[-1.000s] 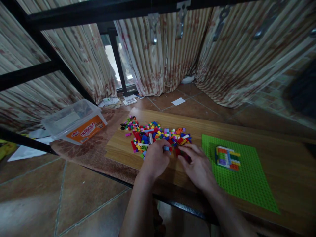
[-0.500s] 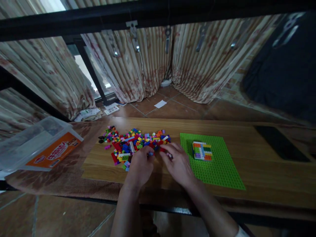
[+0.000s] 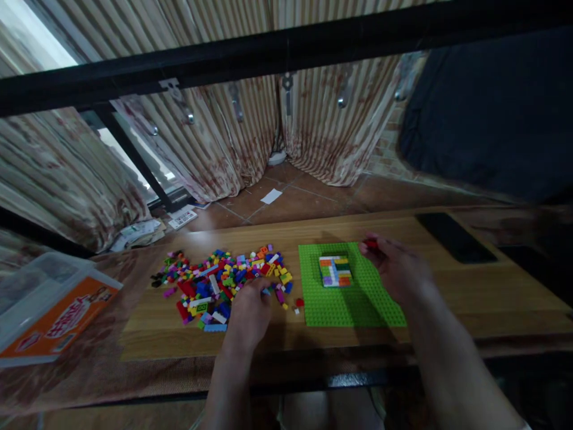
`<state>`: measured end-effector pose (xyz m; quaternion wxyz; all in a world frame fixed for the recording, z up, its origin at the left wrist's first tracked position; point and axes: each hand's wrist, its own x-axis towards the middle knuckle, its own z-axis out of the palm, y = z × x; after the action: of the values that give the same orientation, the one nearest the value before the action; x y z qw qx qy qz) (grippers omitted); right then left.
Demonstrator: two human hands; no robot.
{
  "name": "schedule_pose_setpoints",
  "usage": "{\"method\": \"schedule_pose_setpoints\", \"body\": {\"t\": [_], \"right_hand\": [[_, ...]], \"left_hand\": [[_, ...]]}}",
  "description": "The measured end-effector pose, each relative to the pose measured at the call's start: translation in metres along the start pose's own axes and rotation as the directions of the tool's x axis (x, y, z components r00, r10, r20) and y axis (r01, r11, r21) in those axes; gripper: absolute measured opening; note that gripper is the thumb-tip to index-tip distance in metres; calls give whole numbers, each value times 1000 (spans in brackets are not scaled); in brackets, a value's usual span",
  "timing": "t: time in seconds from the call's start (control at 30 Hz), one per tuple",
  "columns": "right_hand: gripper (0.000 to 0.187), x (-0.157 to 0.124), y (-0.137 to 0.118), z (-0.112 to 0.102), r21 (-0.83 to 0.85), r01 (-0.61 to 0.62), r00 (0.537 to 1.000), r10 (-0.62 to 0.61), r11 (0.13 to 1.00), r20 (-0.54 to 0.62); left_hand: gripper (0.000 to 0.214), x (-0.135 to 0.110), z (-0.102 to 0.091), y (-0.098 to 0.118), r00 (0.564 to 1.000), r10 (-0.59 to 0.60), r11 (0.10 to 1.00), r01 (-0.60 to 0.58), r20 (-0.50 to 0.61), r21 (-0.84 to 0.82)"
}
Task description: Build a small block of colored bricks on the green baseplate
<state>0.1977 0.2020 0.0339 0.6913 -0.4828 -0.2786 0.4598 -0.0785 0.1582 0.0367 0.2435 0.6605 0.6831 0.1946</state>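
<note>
My right hand point(image 3: 396, 266) is raised over the right side of a green baseplate point(image 3: 324, 310), its fingers pinched on a small red brick point(image 3: 371, 244). On the baseplate stands a low block built of multicoloured bricks point(image 3: 335, 272). My left hand point(image 3: 251, 304) rests at the near right edge of a spread pile of loose bricks point(image 3: 215, 280). Its fingers are curled closed; whatever is between them is hidden, though small bricks lie right beside the fingertips. A loose red brick point(image 3: 299, 303) and a small white brick point(image 3: 296, 311) lie on the wood left of the baseplate.
A clear plastic box point(image 3: 58, 310) with an orange label stands at the left. A dark flat panel point(image 3: 456, 237) lies on the wooden board point(image 3: 277, 337) to the right. A black bar point(image 3: 224, 54) crosses in front of the curtains.
My right hand has moved right from the pile to above the baseplate with the red brick. My left hand stays by the pile. The view has turned to the right.
</note>
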Motion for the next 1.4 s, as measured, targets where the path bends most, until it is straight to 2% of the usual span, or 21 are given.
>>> {"method": "schedule_pose_setpoints", "body": {"t": [0.07, 0.17, 0.23, 0.4, 0.5, 0.6, 0.93, 1.07, 1.17, 1.3, 1.4], "right_hand": [[24, 4, 0, -8, -85, 28, 999, -31, 996, -31], [40, 5, -3, -14, -241, -3, 998, -12, 971, -62], [43, 5, -6, -15, -321, -4, 998, -16, 947, -58], [41, 1, -7, -15, -349, 2, 999, 12, 937, 37], [35, -4, 1, -12, -374, -34, 988, 88, 927, 127], [30, -10, 10, -8, -436, -40, 963, 152, 899, 225], [25, -12, 33, -10, -634, 217, 915, 71, 742, 397], [26, -14, 37, -8, -666, 250, 918, 48, 703, 395], [25, -16, 36, -4, -688, 224, 939, 36, 691, 342], [20, -19, 29, 3, -756, 223, 966, -37, 615, 255], [18, -21, 25, 6, -784, 235, 968, -63, 574, 244]], "left_hand": [[35, 0, -1, 1, 1000, 9, 1000, -9, 3, 13], [35, 1, -2, 3, 1000, 20, 999, -19, -16, 32], [31, 2, -2, 5, 998, 4, 998, 0, -59, 70], [23, 7, 1, 14, 987, -19, 992, 39, -160, 120], [22, 10, 6, 22, 977, -8, 996, 26, -213, 81], [21, 11, 13, 31, 979, 13, 1000, -14, -205, -5], [18, 7, 35, 45, 975, 152, 974, -175, -160, -142], [17, 6, 36, 48, 978, 160, 972, -179, -130, -150], [18, 5, 34, 49, 978, 166, 971, -185, -127, -152], [17, 3, 32, 50, 986, 134, 975, -149, -96, -166], [19, 3, 32, 51, 993, 102, 980, -112, -67, -167]]}}
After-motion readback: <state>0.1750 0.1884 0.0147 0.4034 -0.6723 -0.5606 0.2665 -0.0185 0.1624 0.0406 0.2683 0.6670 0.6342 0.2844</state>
